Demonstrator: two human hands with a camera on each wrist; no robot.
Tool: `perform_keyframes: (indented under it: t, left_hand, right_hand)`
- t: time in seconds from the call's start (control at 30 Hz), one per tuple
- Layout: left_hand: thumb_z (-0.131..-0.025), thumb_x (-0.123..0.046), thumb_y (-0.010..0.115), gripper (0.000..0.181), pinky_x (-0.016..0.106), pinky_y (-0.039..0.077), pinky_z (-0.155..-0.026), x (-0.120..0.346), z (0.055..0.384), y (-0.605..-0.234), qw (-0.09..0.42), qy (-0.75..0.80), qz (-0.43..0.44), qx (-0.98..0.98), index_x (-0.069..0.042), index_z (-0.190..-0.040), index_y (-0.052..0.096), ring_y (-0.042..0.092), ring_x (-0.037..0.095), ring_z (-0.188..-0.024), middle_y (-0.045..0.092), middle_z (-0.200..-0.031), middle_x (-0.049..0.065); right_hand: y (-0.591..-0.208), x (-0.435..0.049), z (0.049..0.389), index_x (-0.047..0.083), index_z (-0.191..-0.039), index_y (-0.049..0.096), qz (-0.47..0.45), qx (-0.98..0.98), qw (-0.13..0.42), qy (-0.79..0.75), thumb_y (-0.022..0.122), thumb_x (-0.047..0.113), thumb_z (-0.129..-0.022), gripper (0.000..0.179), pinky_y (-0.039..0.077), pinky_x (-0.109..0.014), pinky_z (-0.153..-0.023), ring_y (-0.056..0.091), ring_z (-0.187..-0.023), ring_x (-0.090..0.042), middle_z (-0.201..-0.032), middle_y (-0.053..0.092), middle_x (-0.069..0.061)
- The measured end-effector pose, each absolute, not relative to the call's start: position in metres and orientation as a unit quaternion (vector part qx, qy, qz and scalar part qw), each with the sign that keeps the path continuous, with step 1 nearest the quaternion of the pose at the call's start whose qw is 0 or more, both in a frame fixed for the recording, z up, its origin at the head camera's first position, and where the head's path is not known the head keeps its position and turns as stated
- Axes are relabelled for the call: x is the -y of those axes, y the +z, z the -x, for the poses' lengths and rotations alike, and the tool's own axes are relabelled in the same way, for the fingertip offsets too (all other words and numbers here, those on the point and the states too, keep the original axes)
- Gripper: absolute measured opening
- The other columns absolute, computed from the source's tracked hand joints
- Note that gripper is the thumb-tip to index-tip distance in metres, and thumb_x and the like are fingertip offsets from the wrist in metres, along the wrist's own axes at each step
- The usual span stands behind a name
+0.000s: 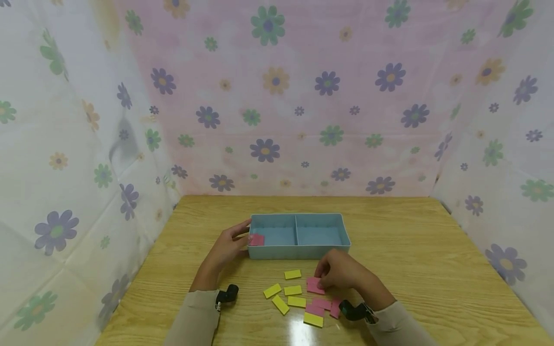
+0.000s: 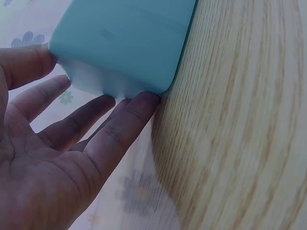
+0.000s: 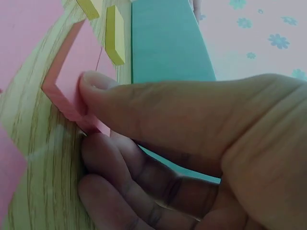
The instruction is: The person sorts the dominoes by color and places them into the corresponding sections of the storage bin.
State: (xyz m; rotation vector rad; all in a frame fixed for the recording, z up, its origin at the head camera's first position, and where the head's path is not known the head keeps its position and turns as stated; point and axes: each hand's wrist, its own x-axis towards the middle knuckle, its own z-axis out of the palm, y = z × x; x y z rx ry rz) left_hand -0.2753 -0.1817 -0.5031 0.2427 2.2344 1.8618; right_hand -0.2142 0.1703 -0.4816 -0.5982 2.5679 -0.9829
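Observation:
A light blue two-compartment box (image 1: pixel 281 253) stands on the table. My left hand (image 1: pixel 226 247) touches its left end; in the left wrist view the nearly straight fingers (image 2: pixel 120 132) rest against the end wall and the thumb is at a corner. One pink tile (image 1: pixel 257 240) lies in the left compartment, by the front left corner. In front of the box, my right hand (image 1: pixel 344 271) pinches a pink tile (image 1: pixel 315 285) between thumb and fingers. The right wrist view shows this tile (image 3: pixel 72 72) close over the table, with the thumb on its face and another pink edge behind it.
Several yellow tiles (image 1: pixel 296 302) are scattered left of the right hand. More pink tiles (image 1: pixel 321 303) overlap near the right wrist, beside a yellow tile (image 1: pixel 313 320). The wooden table (image 1: pixel 398 230) is bordered by flowered cloth (image 1: pixel 303 129) at the back and sides.

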Motion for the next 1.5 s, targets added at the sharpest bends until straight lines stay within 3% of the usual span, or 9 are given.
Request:
perform_keyframes:
  t: [0.37,0.67,1.5]
  left_hand:
    - [-0.106,-0.016,0.061,0.058,0.051,0.059,-0.097,0.1815,0.2751,-0.5013,0.109,0.629,-0.083,-0.765,-0.022,-0.16,0.042,0.05,0.041,-0.141,0.044,-0.16,0.018]
    - [-0.106,-0.015,0.061,0.057,0.052,0.059,-0.098,0.1816,0.2693,-0.5031,0.116,0.634,-0.077,-0.761,-0.024,-0.16,0.043,0.049,0.041,-0.142,0.044,-0.16,0.017]
    - [-0.107,-0.014,0.058,0.057,0.052,0.059,-0.098,0.1813,0.2722,-0.5014,0.113,0.636,-0.086,-0.759,-0.022,-0.161,0.041,0.048,0.043,-0.142,0.042,-0.16,0.02]
  right_hand:
    - [-0.4833,-0.1722,0.216,0.014,-0.074,0.075,0.158,-0.918,0.149,-0.333,0.091,0.013,-0.076,0.016,0.048,-0.032,-0.06,0.057,-0.069,-0.016,-0.072,0.067,0.004]
    - [-0.4907,-0.1693,0.2143,0.012,-0.084,0.078,0.155,-0.914,0.151,-0.344,0.09,0.013,-0.078,0.013,0.054,-0.035,-0.066,0.06,-0.076,-0.016,-0.079,0.071,0.003]
    - [-0.4861,-0.1691,0.2167,0.011,-0.082,0.08,0.171,-0.916,0.135,-0.338,0.088,0.008,-0.08,0.009,0.052,-0.034,-0.064,0.06,-0.073,-0.016,-0.079,0.072,0.004]
